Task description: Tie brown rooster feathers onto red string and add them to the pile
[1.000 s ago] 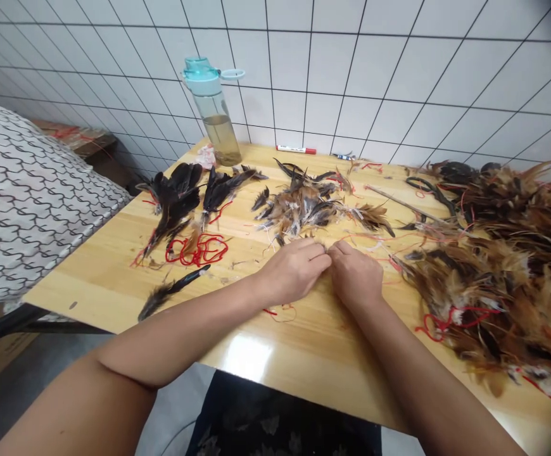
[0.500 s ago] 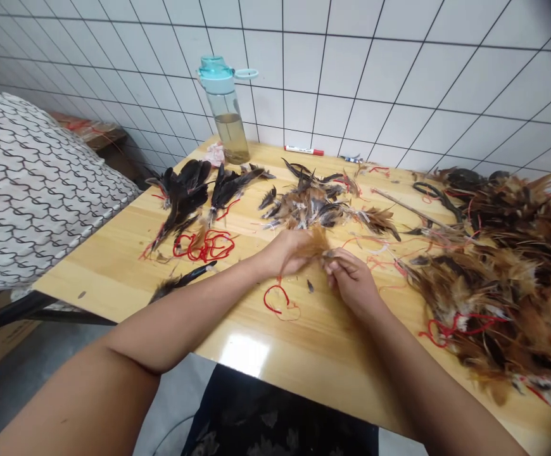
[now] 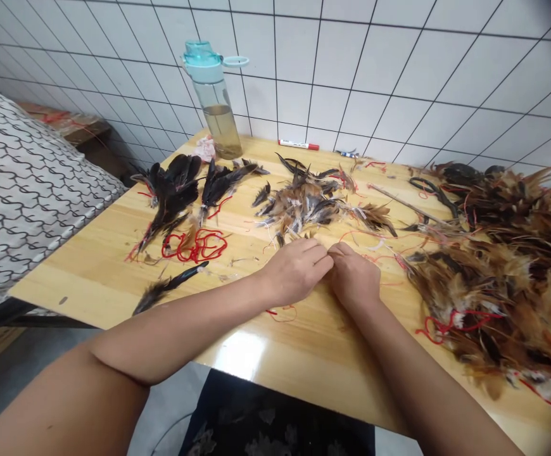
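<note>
Centrally: left hand (image 3: 296, 271) and right hand (image 3: 354, 277), pressed together at the fingertips, anything pinched hidden; feather heap (image 3: 304, 206) just ahead, long axis crosswise, left hand slightly nearer; red thread (image 3: 272, 311) just beside left wrist.

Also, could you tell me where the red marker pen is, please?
In the head view, the red marker pen lies at the table's far edge by the tiled wall, right of the water bottle and behind the brown feather heap.

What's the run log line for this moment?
Left hand: touching right hand | held item: cannot tell | nearest: brown feather heap
</note>
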Action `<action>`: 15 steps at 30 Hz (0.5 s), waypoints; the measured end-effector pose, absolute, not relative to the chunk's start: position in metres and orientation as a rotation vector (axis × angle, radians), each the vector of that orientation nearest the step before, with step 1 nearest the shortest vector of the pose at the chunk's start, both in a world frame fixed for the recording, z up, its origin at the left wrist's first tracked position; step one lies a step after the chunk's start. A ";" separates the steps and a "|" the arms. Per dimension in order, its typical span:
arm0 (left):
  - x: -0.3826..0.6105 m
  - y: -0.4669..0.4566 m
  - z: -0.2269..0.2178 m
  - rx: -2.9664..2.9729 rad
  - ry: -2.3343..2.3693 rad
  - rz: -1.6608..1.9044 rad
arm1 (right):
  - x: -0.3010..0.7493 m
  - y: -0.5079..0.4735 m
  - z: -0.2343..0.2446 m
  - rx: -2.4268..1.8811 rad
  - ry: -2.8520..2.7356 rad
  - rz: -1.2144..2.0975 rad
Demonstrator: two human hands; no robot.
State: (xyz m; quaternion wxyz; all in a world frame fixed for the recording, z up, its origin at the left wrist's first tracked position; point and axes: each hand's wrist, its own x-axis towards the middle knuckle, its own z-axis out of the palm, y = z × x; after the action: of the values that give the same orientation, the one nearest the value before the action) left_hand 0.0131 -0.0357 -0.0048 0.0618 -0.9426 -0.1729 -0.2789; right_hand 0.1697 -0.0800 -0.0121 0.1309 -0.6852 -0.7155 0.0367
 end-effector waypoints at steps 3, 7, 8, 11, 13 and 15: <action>0.007 -0.026 0.002 -2.814 -0.460 -0.825 | 0.170 -0.082 -0.012 -1.915 -2.255 0.057; -0.005 -0.006 0.004 -2.983 -0.567 -0.925 | 0.167 -0.082 -0.016 -1.666 -2.248 0.278; -0.007 -0.001 0.003 -3.064 -0.577 -0.983 | 0.167 -0.082 -0.018 -1.544 -2.209 0.396; -0.010 0.010 -0.005 -3.322 -0.586 -1.216 | 0.165 -0.081 -0.022 -1.207 -1.989 0.789; -0.009 0.012 -0.010 -3.471 -0.596 -1.332 | 0.165 -0.081 -0.023 -1.122 -1.744 1.039; -0.006 0.009 -0.011 -3.547 -0.645 -1.309 | 0.166 -0.081 -0.022 -1.113 -1.458 1.241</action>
State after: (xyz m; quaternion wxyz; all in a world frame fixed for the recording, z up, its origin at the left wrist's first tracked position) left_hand -0.0057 0.0091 -0.0106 -0.3400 -0.8697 -0.1581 -0.3209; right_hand 0.1657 -0.0813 -0.0224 0.4471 -0.4495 -0.5889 0.5012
